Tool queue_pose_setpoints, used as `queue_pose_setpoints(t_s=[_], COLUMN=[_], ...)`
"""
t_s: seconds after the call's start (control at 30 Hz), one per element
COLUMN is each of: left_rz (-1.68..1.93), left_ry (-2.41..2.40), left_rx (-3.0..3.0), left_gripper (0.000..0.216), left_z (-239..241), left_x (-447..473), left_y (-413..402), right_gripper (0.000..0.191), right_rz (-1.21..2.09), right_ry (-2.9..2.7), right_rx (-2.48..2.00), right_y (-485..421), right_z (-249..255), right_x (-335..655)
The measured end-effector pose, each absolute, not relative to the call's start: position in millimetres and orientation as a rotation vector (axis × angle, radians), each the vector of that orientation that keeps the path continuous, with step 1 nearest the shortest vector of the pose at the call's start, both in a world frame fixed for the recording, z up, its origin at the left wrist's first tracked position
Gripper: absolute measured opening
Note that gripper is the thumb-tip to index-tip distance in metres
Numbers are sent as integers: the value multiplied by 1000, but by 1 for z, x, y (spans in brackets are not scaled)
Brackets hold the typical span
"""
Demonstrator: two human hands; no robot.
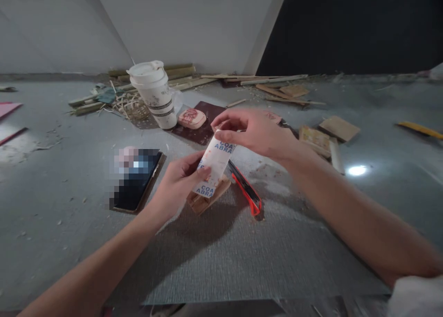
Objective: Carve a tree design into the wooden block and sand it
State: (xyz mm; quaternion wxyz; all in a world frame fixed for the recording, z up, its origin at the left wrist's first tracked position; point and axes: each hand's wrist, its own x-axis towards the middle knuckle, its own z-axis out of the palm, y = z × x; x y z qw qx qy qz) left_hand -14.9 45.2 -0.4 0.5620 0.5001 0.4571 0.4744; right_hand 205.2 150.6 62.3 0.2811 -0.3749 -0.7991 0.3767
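A piece of sandpaper point(215, 162), white-backed with blue "COA ABRA" print, is raised over the table between both hands. My left hand point(182, 176) grips its left edge, the thumb lying across the printed back. At the top edge, the fingers of my right hand point(251, 130) are closed on the sheet, the thumb in front. Below it a small brown wooden block point(216, 194) rests on the table, partly covered by the paper. A red utility knife point(248, 192) lies just right of the block.
A lidded paper cup point(154, 93) stands behind, near a carved pink stamp block point(192, 117) on a dark red board point(207, 108). A phone point(138, 181) lies to the left. Wood pieces point(339, 128) and a yellow-handled tool point(420, 129) lie right; bamboo strips point(180, 72) line the back.
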Motion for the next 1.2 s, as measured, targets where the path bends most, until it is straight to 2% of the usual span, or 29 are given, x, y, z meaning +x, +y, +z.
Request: queue_pose_setpoints(t_s=[0.33,1.2], left_rz=[1062,1049], left_ry=[923,1087], left_rx=[924,976], left_gripper=[36,39], left_z=[1,-2], left_x=[-12,-15], left_y=[46,46], right_gripper=[22,23], right_rz=[1044,1041], right_ry=[-2139,-2212], right_rx=[-1008,-949], right_y=[153,164], right_z=[57,44], right_x=[204,207])
